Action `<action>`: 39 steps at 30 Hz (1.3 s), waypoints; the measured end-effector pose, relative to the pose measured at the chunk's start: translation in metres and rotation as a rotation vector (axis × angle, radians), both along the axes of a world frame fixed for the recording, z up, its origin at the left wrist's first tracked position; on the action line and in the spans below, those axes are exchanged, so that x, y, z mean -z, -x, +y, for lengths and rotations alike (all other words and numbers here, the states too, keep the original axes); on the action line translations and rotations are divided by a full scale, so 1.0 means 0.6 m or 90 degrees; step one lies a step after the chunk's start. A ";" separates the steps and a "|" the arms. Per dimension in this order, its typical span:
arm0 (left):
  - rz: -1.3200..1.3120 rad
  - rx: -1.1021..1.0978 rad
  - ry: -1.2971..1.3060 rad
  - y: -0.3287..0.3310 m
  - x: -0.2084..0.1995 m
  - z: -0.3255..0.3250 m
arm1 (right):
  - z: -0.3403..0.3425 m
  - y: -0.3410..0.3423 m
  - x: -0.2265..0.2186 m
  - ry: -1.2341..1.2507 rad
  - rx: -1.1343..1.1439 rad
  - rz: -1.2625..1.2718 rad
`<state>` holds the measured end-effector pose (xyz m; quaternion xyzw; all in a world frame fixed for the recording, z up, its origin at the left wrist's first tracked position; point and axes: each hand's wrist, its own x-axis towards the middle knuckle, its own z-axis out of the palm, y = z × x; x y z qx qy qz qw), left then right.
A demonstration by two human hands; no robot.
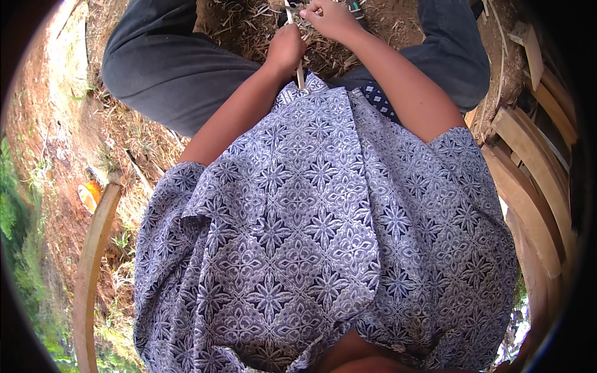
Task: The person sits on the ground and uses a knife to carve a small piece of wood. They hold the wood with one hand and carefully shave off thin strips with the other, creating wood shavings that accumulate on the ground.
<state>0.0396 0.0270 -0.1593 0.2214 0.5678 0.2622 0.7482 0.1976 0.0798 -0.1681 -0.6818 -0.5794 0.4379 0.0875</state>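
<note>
My left hand (286, 48) is closed around a thin, pale strip of wood or bamboo (301, 76). The strip runs from the top edge of the view down past my fist to the front of my patterned shirt (311, 186). Just beyond, on the right, my right hand (333, 20) is closed, its fingertips beside the strip's upper part. A thin, dark sliver lies across the strip at those fingertips, too small to name. Both hands are between my bent knees, over ground strewn with shavings (230, 25).
Several wooden boards (528, 186) are stacked close by my right side. At the left, a curved-looking wooden plank (93, 267) stands near an orange object (89, 196) on reddish soil. Past my right hand lies a small black and green object (356, 7).
</note>
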 end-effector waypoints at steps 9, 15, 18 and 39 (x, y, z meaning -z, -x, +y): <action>0.138 0.075 -0.126 0.000 0.004 -0.007 | -0.006 0.036 -0.033 -0.031 0.027 -0.092; 0.123 0.110 -0.120 0.010 0.034 -0.012 | -0.001 0.044 -0.032 -0.011 0.018 -0.113; 0.123 0.098 -0.088 0.008 0.018 -0.006 | 0.016 0.048 0.017 0.019 0.058 -0.150; 0.010 -0.037 0.100 0.005 -0.050 0.010 | 0.017 0.028 -0.048 -0.014 -0.086 -0.106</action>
